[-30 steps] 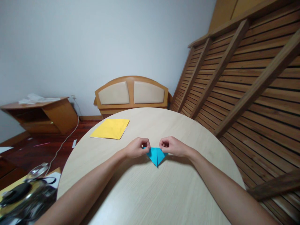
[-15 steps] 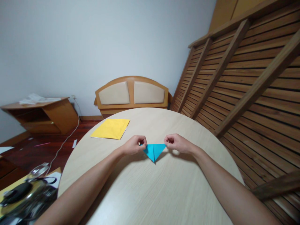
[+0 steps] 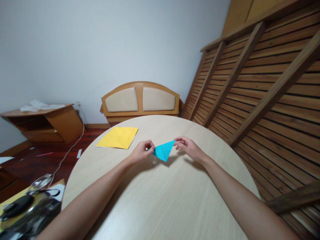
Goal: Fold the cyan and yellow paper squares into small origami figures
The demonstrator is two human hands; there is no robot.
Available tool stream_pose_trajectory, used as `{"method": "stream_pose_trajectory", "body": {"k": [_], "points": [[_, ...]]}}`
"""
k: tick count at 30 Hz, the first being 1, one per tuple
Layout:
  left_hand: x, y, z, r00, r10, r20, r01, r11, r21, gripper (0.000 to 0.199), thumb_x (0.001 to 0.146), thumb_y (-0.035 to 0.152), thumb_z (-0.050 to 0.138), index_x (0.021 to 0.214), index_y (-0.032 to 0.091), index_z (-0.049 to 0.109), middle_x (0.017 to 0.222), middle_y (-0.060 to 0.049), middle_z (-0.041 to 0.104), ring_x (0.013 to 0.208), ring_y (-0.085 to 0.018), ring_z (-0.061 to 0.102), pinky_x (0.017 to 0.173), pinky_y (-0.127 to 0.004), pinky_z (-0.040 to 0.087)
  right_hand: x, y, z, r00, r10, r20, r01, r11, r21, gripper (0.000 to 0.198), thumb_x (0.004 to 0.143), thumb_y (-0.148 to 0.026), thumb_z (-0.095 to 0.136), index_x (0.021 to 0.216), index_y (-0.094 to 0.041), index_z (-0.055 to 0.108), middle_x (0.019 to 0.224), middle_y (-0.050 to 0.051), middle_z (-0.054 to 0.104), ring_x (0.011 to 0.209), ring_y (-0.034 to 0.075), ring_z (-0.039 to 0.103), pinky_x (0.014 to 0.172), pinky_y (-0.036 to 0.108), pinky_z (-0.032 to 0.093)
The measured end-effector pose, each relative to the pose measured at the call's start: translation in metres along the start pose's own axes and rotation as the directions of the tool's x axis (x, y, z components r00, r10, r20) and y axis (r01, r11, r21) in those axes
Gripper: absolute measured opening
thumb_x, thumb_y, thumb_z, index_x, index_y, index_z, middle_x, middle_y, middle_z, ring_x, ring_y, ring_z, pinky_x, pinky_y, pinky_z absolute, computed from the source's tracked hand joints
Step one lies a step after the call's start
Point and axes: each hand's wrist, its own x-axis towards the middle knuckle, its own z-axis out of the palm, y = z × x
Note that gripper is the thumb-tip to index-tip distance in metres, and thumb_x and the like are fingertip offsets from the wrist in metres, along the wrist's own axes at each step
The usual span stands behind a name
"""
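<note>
A blue sheet of paper (image 3: pixel 163 150), folded into a triangle, is held a little above the round table (image 3: pixel 160 203). One point of it faces down toward me, and a crease line runs to that point. My left hand (image 3: pixel 143 151) pinches the paper's left corner between thumb and fingers. At the upper right corner is my right hand (image 3: pixel 188 147), its fingers loosely parted. Its fingertips are beside or just touching that corner; I cannot tell which.
Yellow paper (image 3: pixel 118 137) lies on the table's far left part. Behind the table stands a padded headboard (image 3: pixel 141 100). A slatted wooden frame (image 3: pixel 270 86) leans along the right. To the left are a low wooden cabinet (image 3: pixel 57 123) and, nearer, a cluttered surface with a dark object (image 3: pixel 18 206).
The blue paper has tilted, its right corner rising and its lower point lifting away from me. My right hand has loosened from a pinch, its fingers now parted. My left hand keeps its pinch.
</note>
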Motion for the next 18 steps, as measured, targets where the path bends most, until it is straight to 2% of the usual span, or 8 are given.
{"method": "stream_pose_trajectory", "body": {"k": [2, 4, 6, 9, 13, 18], "points": [[0.001, 0.002, 0.004, 0.998, -0.001, -0.061, 0.001, 1.0, 0.001, 0.019, 0.081, 0.031, 0.051, 0.072, 0.015, 0.056, 0.066, 0.0, 0.056, 0.063, -0.011, 0.048, 0.058, -0.022, 0.038, -0.001, 0.0, 0.01, 0.997, -0.013, 0.078, 0.007, 0.997, 0.079, 0.044, 0.086, -0.046, 0.066, 0.117, -0.018, 0.053, 0.102, 0.008, 0.067, 0.089, 0.019, 0.065, 0.08, 0.034, 0.051], [0.001, 0.004, 0.007, 0.995, 0.0, -0.103, 0.0, 1.0, -0.006, 0.021, 0.082, 0.033, 0.052, 0.073, 0.015, 0.056, 0.067, 0.0, 0.056, 0.063, -0.011, 0.048, 0.058, -0.022, 0.038, -0.002, -0.001, 0.021, 0.989, -0.026, 0.144, 0.009, 0.993, 0.115, 0.045, 0.084, -0.044, 0.07, 0.116, -0.018, 0.053, 0.109, 0.01, 0.068, 0.094, 0.02, 0.066, 0.085, 0.036, 0.051], [0.0, 0.006, 0.01, 0.992, 0.0, -0.128, -0.003, 1.0, -0.022, 0.024, 0.084, 0.036, 0.051, 0.074, 0.015, 0.057, 0.067, -0.001, 0.057, 0.063, -0.012, 0.049, 0.058, -0.022, 0.039, -0.004, -0.003, 0.03, 0.989, -0.001, 0.147, -0.021, 0.989, 0.149, 0.047, 0.08, -0.042, 0.074, 0.115, -0.017, 0.053, 0.11, 0.011, 0.068, 0.095, 0.021, 0.066, 0.084, 0.036, 0.051], [-0.001, 0.009, 0.014, 0.992, -0.006, -0.128, 0.001, 0.999, -0.042, 0.029, 0.087, 0.041, 0.051, 0.076, 0.015, 0.058, 0.068, -0.002, 0.058, 0.064, -0.012, 0.051, 0.058, -0.023, 0.04, -0.004, -0.007, 0.037, 0.992, 0.005, 0.122, -0.024, 0.988, 0.151, 0.045, 0.078, -0.039, 0.076, 0.111, -0.016, 0.055, 0.107, 0.011, 0.069, 0.091, 0.02, 0.067, 0.083, 0.035, 0.052], [0.0, 0.009, 0.016, 0.995, -0.033, -0.096, 0.026, 0.997, -0.077, 0.032, 0.087, 0.044, 0.053, 0.079, 0.014, 0.061, 0.071, -0.003, 0.061, 0.065, -0.013, 0.053, 0.058, -0.023, 0.041, -0.003, -0.01, 0.032, 0.998, -0.036, 0.06, 0.03, 0.994, 0.102, 0.037, 0.079, -0.041, 0.072, 0.101, -0.015, 0.059, 0.097, 0.009, 0.071, 0.085, 0.019, 0.067, 0.081, 0.035, 0.051], [0.0, 0.006, 0.018, 0.998, -0.069, 0.004, 0.069, 0.991, -0.113, 0.028, 0.083, 0.041, 0.061, 0.081, 0.013, 0.063, 0.072, -0.003, 0.062, 0.065, -0.012, 0.053, 0.06, -0.023, 0.041, 0.001, -0.007, 0.023, 0.998, -0.054, -0.017, 0.055, 0.997, 0.059, 0.04, 0.08, -0.043, 0.071, 0.106, -0.015, 0.061, 0.098, 0.009, 0.072, 0.086, 0.02, 0.067, 0.082, 0.035, 0.051]]}}
